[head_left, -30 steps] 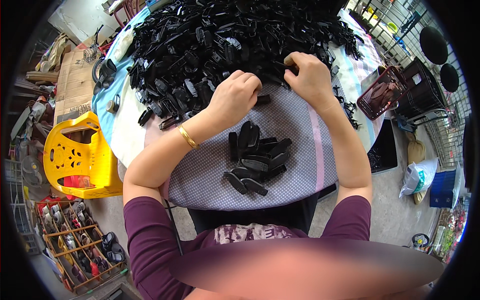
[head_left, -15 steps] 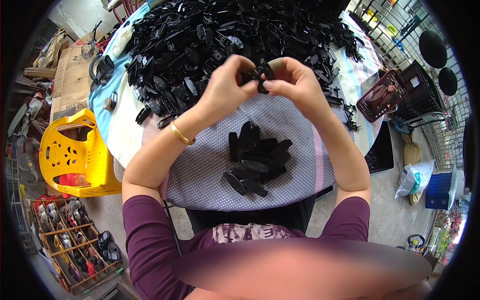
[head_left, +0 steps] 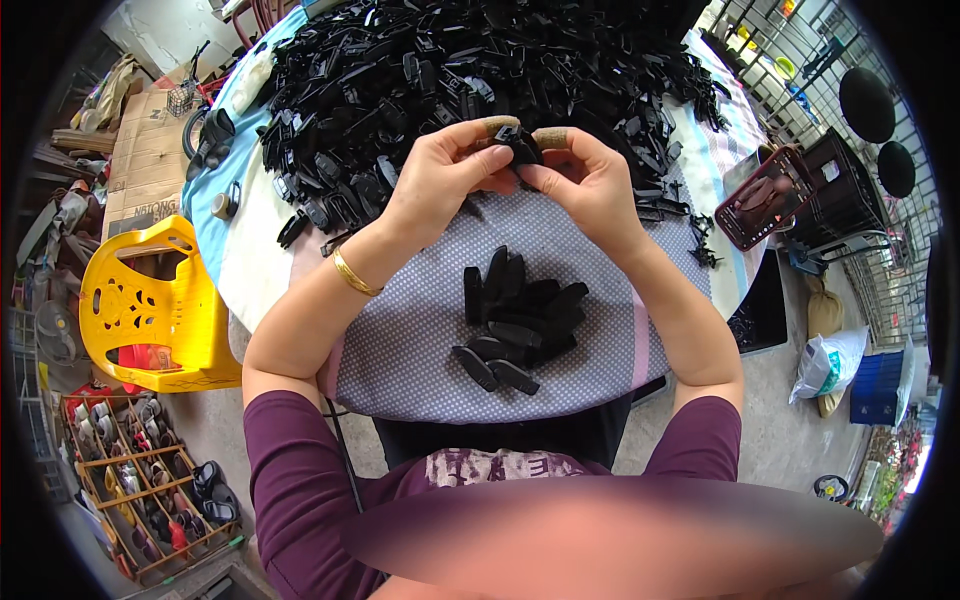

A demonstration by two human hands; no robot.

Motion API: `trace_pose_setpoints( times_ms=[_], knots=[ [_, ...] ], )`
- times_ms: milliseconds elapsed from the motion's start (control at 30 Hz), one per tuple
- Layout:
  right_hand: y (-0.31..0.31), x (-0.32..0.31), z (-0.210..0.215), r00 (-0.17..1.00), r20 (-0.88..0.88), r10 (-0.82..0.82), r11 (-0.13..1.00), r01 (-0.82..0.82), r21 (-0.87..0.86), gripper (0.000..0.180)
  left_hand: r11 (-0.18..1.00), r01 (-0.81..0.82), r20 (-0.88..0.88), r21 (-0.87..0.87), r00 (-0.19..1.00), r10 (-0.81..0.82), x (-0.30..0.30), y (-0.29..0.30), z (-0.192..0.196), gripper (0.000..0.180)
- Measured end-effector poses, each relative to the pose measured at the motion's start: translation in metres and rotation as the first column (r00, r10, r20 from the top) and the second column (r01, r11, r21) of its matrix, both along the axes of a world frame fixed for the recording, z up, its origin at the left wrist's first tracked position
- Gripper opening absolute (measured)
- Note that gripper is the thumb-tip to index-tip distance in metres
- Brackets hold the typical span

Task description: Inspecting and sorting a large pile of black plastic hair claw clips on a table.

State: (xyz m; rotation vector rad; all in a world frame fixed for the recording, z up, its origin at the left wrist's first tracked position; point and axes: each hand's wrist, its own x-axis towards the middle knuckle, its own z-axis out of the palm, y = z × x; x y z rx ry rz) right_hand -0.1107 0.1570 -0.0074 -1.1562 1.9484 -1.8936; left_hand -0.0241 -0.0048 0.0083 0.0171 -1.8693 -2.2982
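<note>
Both hands lifted off the heap since a second ago; left hand (head_left: 440, 180) and right hand (head_left: 585, 185) pinch one black plastic piece (head_left: 520, 145) above the surface (head_left: 420, 330). Small finished pile (head_left: 515, 320) lies near; big heap (head_left: 450, 80) remains.

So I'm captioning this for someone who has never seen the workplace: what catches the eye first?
A huge heap of black plastic parts covers the far half of the table. In front of it the left hand and right hand pinch one small black plastic piece together, above a small pile of black oval pieces on dotted grey cloth. A yellow plastic chair stands left.
</note>
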Motion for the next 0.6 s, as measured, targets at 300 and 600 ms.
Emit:
trace_pose_setpoints(
  times_ms=[300,600],
  knots=[
    [-0.001,0.009,0.004,0.921,-0.362,-0.147,0.988,0.154,-0.011,0.026,0.969,-0.114,-0.07,-0.22,0.992,0.101,0.002,0.0,-0.003,0.032],
    [-0.005,0.008,0.001,0.963,-0.239,-0.124,0.992,0.129,0.006,0.019,0.968,-0.071,-0.149,-0.24,0.988,0.036,0.003,0.003,0.001,0.028]
  ],
)
